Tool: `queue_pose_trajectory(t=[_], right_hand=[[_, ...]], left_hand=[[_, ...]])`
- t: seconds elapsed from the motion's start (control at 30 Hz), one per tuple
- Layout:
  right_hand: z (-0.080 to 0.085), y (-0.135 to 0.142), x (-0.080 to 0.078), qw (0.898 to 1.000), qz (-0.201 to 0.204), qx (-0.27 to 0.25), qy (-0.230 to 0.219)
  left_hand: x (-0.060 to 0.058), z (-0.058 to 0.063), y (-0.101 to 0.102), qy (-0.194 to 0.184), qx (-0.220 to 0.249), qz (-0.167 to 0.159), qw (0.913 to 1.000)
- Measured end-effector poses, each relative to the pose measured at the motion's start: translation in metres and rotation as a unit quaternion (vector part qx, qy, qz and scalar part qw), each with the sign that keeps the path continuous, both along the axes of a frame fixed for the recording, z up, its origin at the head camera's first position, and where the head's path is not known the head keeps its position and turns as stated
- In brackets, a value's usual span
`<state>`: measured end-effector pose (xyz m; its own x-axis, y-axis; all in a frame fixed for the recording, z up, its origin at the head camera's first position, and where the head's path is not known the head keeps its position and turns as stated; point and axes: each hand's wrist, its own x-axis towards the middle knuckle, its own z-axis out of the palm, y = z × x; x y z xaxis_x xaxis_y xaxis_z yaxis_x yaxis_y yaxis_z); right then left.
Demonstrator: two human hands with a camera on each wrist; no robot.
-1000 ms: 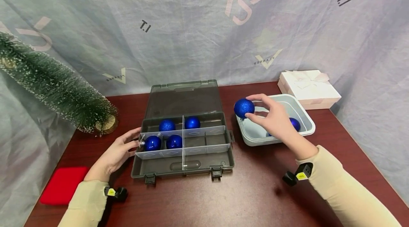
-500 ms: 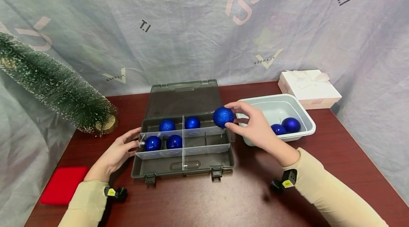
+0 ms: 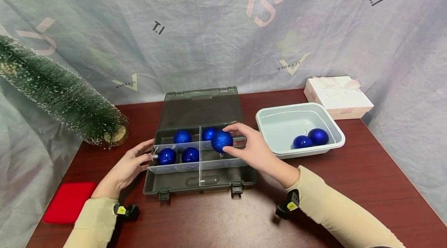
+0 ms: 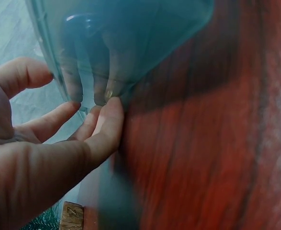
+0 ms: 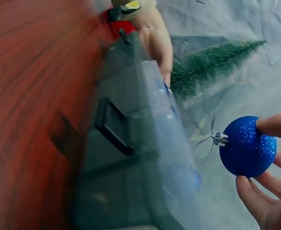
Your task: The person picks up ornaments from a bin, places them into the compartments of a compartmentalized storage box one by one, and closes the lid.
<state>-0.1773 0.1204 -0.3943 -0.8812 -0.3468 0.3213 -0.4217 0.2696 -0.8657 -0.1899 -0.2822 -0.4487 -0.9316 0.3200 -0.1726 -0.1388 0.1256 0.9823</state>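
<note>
Over the right half of the divided organizer box (image 3: 223,189), my right hand (image 3: 253,149) pinches a glittery blue Christmas ball (image 3: 222,141) between thumb and fingers. Its silver cap and wire loop hang below the ball, and in the right wrist view this glittery ball (image 5: 248,146) shows apart from the box. My left hand (image 3: 130,164) rests its fingertips on the box's left side, seen close in the left wrist view with the fingers (image 4: 114,115) relaxed. Inside the box lie several blue balls, among them two shiny ones (image 3: 190,155) in the middle row and a glittery one (image 3: 182,137) behind.
A pale plastic basin (image 3: 279,124) with two blue balls (image 3: 318,136) stands right of the box. Behind it sits a white gift box (image 3: 338,92) with a bow. To the left are a small frosted tree (image 3: 77,100) and a red square item (image 3: 68,203).
My right hand has carried the glittery ball leftward from above the basin to over the organizer box's right half. My left hand has stayed at the box's left side.
</note>
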Motion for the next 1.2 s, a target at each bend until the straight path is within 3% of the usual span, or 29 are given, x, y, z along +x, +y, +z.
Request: queue_pose_trajectory(t=[0.47, 0.67, 0.9, 1.2], right_hand=[[-0.029, -0.027, -0.006, 0.997, -0.053, 0.060, 0.002], [-0.033, -0.030, -0.003, 0.992, -0.053, 0.105, 0.045], [-0.039, -0.034, -0.003, 0.979, -0.065, 0.169, 0.095], [-0.040, -0.035, -0.004, 0.973, -0.068, 0.190, 0.116]], left_hand=[[0.000, 0.000, 0.000, 0.004, -0.004, -0.004, 1.0000], [0.001, 0.001, 0.001, 0.004, -0.001, -0.003, 1.0000], [0.001, 0.002, 0.000, 0.003, -0.009, -0.003, 1.0000], [0.001, 0.001, 0.000, 0.001, -0.003, -0.002, 1.0000]])
